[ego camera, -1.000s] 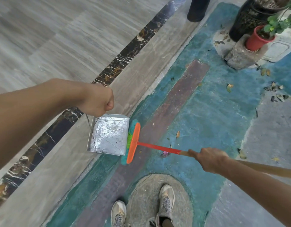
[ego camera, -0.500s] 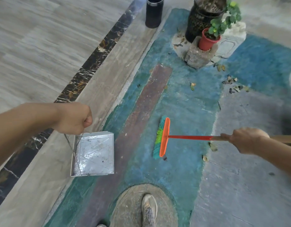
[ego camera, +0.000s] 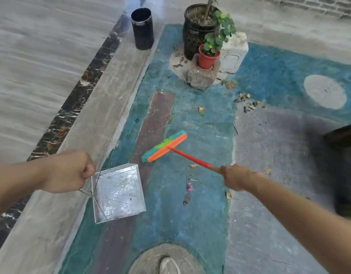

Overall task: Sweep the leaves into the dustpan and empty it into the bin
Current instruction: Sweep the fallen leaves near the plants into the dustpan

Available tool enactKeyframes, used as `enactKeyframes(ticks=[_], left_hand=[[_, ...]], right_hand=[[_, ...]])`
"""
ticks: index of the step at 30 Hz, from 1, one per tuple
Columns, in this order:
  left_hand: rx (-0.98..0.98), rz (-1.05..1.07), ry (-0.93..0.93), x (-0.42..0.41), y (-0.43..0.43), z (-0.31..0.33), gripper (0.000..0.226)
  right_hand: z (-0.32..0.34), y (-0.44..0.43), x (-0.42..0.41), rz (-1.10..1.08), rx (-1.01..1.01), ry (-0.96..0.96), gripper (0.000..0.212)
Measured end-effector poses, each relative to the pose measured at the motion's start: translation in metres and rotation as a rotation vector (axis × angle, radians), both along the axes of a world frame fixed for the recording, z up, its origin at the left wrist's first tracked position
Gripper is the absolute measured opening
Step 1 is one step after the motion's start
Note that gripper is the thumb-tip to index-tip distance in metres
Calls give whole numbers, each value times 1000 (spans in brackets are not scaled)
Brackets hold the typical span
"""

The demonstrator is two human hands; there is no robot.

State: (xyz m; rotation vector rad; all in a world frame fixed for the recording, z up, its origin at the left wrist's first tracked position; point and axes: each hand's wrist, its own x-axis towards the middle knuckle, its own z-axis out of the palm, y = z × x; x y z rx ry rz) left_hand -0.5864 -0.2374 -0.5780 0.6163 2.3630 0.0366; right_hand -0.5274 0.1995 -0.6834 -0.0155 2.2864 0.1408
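Orange-backed, with green and teal bristles, the broom head (ego camera: 164, 146) is hanging near the far corner of the metal dustpan (ego camera: 119, 192); blur is hiding whether the bristles are touching the painted floor (ego camera: 200, 224). Your right grip (ego camera: 238, 177) is clenching the broom handle (ego camera: 190, 158) where the red sleeve is giving way to wood. Your left grip (ego camera: 72, 171) is fisting round the pan's thin wire handle, and the pan is sitting beside the grey kerb (ego camera: 103, 115), its mouth apparently facing the loose leaves (ego camera: 186, 199) lying between it and your right grip.

You should be planting the bristles beyond those nearest leaves and drawing them toward the pan in short, low strokes, since the rough paint is likely snagging dry bits. Be pressing the pan's lip flat so nothing is sliding under it. A further cluster of leaves (ego camera: 247, 101) is waiting near the red flowerpot (ego camera: 207, 60), and the black bin (ego camera: 142, 28) is standing well apart on the kerb.

No brand or legible writing is showing.
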Motion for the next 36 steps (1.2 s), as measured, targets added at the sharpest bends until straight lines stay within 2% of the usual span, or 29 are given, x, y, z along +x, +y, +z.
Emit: enactKeyframes(ticks=[3, 7, 11, 13, 16, 20, 29, 32, 36], left_hand=[[18, -13, 19, -7, 8, -10, 27], [4, -54, 50, -24, 25, -14, 27], [12, -24, 41, -35, 35, 0, 31], [35, -7, 37, -41, 35, 12, 34], [64, 29, 27, -55, 28, 30, 36], [125, 99, 29, -81, 18, 46, 42], [142, 42, 8, -189, -20, 31, 37], [156, 26, -23, -230, -37, 15, 36], [158, 54, -54, -282, -55, -12, 31]], right_hand=[[-19, 6, 18, -10, 30, -59, 58], [2, 55, 50, -20, 40, -140, 66], [22, 98, 58, -127, 115, -171, 44], [30, 110, 55, -189, 89, -198, 42], [48, 104, 38, -295, -3, -139, 40], [52, 39, -13, -353, -127, -20, 42], [-20, -160, -186, -404, -332, 192, 48], [-51, -203, -242, -399, -349, 173, 59], [-78, -234, -297, -366, -311, 121, 52]])
